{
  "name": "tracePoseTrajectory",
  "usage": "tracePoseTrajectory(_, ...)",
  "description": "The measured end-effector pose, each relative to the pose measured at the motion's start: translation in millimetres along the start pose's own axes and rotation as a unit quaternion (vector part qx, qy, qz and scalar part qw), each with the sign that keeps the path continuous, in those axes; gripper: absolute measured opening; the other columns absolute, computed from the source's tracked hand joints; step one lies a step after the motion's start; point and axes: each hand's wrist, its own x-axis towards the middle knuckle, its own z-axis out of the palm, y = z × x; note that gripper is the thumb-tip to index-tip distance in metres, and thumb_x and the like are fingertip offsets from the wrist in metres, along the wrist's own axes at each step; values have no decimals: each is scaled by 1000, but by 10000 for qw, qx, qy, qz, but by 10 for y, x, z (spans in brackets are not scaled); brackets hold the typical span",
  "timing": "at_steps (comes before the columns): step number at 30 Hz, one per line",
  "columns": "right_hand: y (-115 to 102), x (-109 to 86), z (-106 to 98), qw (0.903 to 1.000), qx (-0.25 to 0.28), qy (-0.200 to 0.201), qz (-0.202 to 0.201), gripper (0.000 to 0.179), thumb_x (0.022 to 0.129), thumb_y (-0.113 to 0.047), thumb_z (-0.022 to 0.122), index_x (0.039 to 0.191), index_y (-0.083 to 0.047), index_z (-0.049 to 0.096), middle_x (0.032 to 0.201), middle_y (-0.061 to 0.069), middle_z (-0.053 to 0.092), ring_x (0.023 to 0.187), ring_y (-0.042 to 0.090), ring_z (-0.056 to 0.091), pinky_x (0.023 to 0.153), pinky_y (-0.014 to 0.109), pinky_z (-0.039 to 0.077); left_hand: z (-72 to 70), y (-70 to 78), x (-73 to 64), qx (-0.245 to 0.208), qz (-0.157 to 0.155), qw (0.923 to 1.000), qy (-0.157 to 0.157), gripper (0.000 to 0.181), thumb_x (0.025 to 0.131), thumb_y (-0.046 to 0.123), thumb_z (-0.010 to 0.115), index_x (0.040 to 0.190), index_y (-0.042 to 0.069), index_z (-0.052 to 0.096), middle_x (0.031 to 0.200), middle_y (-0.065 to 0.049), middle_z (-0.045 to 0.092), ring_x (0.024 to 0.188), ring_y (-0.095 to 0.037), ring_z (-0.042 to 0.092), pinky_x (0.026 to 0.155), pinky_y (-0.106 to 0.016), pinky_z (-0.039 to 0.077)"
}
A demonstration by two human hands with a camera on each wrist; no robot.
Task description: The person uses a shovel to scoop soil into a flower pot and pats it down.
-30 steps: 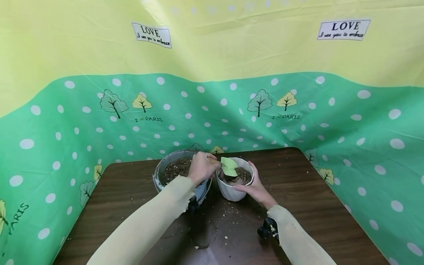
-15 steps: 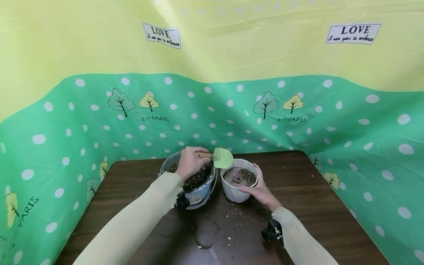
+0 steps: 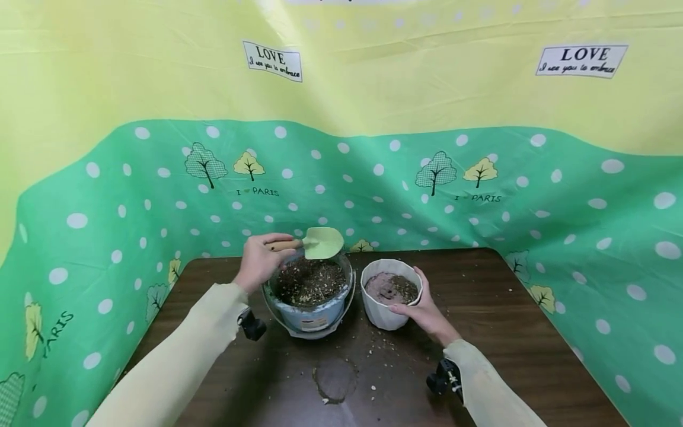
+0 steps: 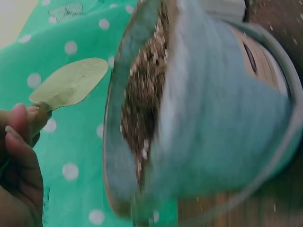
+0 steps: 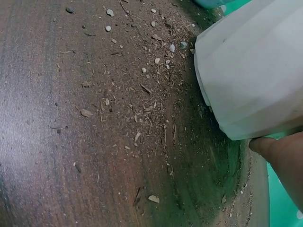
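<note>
My left hand (image 3: 259, 258) grips the wooden handle of a small hand trowel with a pale green blade (image 3: 324, 243), held above the back of a blue-grey bucket (image 3: 312, 318). The blade (image 4: 71, 84) looks bare in the left wrist view. Dark potting soil (image 3: 315, 283) with light specks lies inside the bucket. To its right stands a white faceted flower pot (image 3: 384, 314), part filled with pinkish-grey and darker brown soil. My right hand (image 3: 427, 308) holds this pot at its right side, thumb over the near rim; its other fingers are mostly hidden behind the pot.
Crumbs of soil (image 5: 147, 113) and small white bits are strewn over the brown wooden table (image 3: 480, 332). A dirt ring (image 3: 335, 381) marks the tabletop in front of the bucket. A green and yellow printed cloth (image 3: 341, 178) hangs around the back and sides.
My left hand has drawn the trowel from inside the white pot leftward, up over the bucket. The soil surface in the pot now shows. My right hand has kept its hold.
</note>
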Motion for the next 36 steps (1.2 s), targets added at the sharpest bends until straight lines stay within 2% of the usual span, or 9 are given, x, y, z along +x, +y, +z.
tracePoseTrajectory(4, 4, 12, 4, 10000, -22, -30, 6, 114, 81, 1, 77, 158, -16, -6, 158, 21, 9, 140, 37, 18, 111, 51, 20, -210, -66, -52, 297, 275, 9990, 163, 27, 87, 5, 77, 114, 7, 74, 100, -9, 75, 63, -41, 65, 50, -38, 52)
tracePoseTrajectory(8, 7, -4, -36, 9998, -149, -13, 89, 115, 81, 0, 77, 158, -17, -6, 157, 22, 9, 140, 37, 19, 110, 48, 23, -315, -148, -75, 685, 579, 9959, 140, 28, 88, 2, 75, 116, 4, 73, 103, -9, 74, 75, -34, 71, 49, -34, 52)
tracePoseTrajectory(13, 19, -7, -54, 9998, -190, -71, 85, 115, 81, -2, 78, 158, -20, -5, 158, 21, 9, 140, 37, 19, 107, 43, 25, -363, -247, -94, 1478, 1045, 9827, 386, 26, 85, 0, 77, 110, 4, 76, 99, -10, 75, 79, -23, 73, 49, -27, 49)
tracePoseTrajectory(16, 32, 7, -33, 9998, -161, -124, 58, 115, 81, -2, 78, 158, -20, -6, 158, 21, 9, 140, 36, 19, 106, 40, 26, -380, -300, -106, 1828, 1109, 9758, 450, 25, 84, 0, 77, 109, 4, 76, 98, -10, 75, 74, -23, 73, 47, -26, 46)
tracePoseTrajectory(19, 36, 20, -17, 9999, -118, -94, 61, 114, 81, -1, 77, 158, -19, -5, 158, 21, 9, 140, 37, 19, 108, 42, 25, -384, -335, -114, 1818, 916, 9784, 359, 25, 86, 2, 76, 111, 4, 75, 99, -11, 75, 68, -27, 72, 44, -27, 44)
tracePoseTrajectory(22, 30, 29, -13, 9998, -125, -81, 103, 114, 81, -1, 77, 158, -19, -6, 158, 21, 8, 140, 38, 17, 110, 48, 22, -387, -347, -127, 1567, 579, 9855, 292, 25, 88, 6, 76, 113, 4, 75, 99, -12, 74, 60, -29, 69, 39, -30, 40)
tracePoseTrajectory(26, 18, 38, -21, 9997, -150, -71, 159, 114, 82, -2, 76, 158, -20, -6, 158, 22, 6, 141, 39, 16, 111, 54, 19, -383, -367, -141, 1281, 202, 9914, 189, 26, 88, 9, 77, 113, 4, 75, 100, -13, 74, 68, -27, 70, 42, -30, 41)
tracePoseTrajectory(29, 8, 36, -23, 9997, -170, -94, 143, 114, 82, -2, 76, 158, -19, -7, 158, 23, 6, 141, 40, 16, 111, 55, 19, -369, -379, -148, 1148, -72, 9933, 99, 27, 87, 11, 78, 113, 4, 75, 100, -14, 74, 66, -23, 69, 44, -29, 41)
tracePoseTrajectory(36, 14, 30, -23, 9996, -192, -106, 169, 114, 82, -3, 76, 158, -20, -7, 158, 22, 5, 141, 39, 16, 111, 54, 20, -330, -351, -173, 939, -680, 9929, -269, 27, 87, 12, 78, 113, 5, 75, 96, -10, 75, 44, -17, 52, 43, -33, 43)
